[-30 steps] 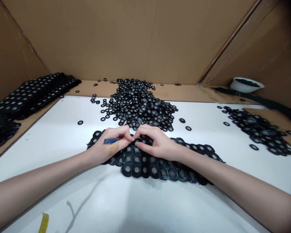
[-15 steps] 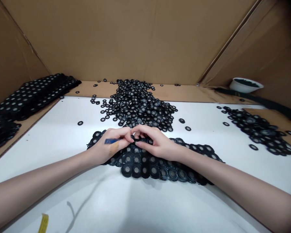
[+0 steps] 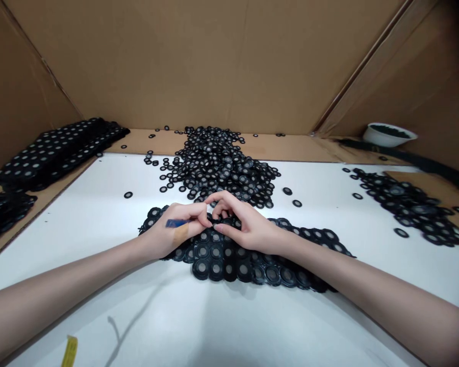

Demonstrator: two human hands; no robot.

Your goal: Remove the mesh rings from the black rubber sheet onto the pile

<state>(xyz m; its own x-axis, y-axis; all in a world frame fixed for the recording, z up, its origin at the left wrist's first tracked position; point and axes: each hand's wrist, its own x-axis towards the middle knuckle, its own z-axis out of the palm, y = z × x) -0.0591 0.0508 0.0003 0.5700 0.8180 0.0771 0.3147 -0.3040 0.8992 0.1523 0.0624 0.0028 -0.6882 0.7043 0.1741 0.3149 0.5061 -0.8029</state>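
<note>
A sheet of joined black rings with pale grey centres [image 3: 243,270] lies on the white tabletop under both hands. My left hand [image 3: 178,229] is closed at its middle, thumb and index finger pinching a dark bit of the sheet. A short blue strip [image 3: 177,223] shows between that thumb and index finger; what it belongs to is hidden. A tan plaster [image 3: 180,233] covers the base of the thumb. Almost touching those fingertips, my right hand [image 3: 243,224] curls its fingers around the same spot, thumb low and index finger arched. The exact grip is partly hidden.
Behind the hands rises a heap of loose black rings [image 3: 222,168]. Stacked ring sheets [image 3: 46,150] lie left; more rings [image 3: 409,204] lie right, near a white bowl [image 3: 390,135]. Cardboard walls [image 3: 176,61] enclose the table. A yellow tape piece [image 3: 69,351] is near the front.
My right index finger has lifted and arched slightly. Otherwise both hands stay at the same spot on the sheet, and the whole view has shifted a little.
</note>
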